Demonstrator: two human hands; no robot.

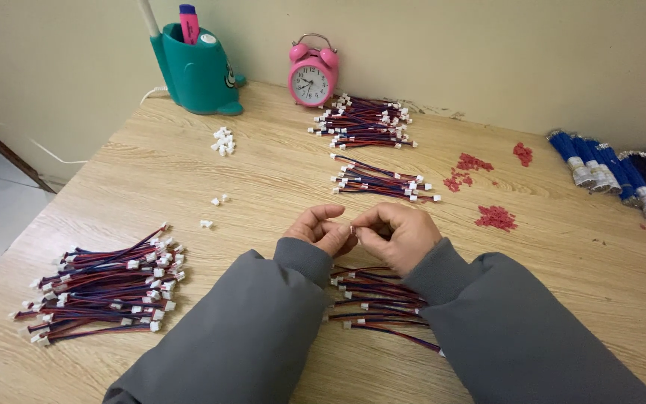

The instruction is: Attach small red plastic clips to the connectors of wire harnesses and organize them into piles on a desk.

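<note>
Wooden table [188, 172]: hands [371, 233] pinch small white connector [351, 228], orientation unclear.

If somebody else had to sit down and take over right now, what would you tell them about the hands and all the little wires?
Left hand and right hand meet above the table, pinching one small white connector between their fingertips.
Under the wrists lies a small pile of red and blue wires.
Big wire pile sits at the left; two more wire piles lie farther back.
Loose white connectors are near the teal pen holder; red bits lie at the right.
How many wires are finished cannot be told.
</note>
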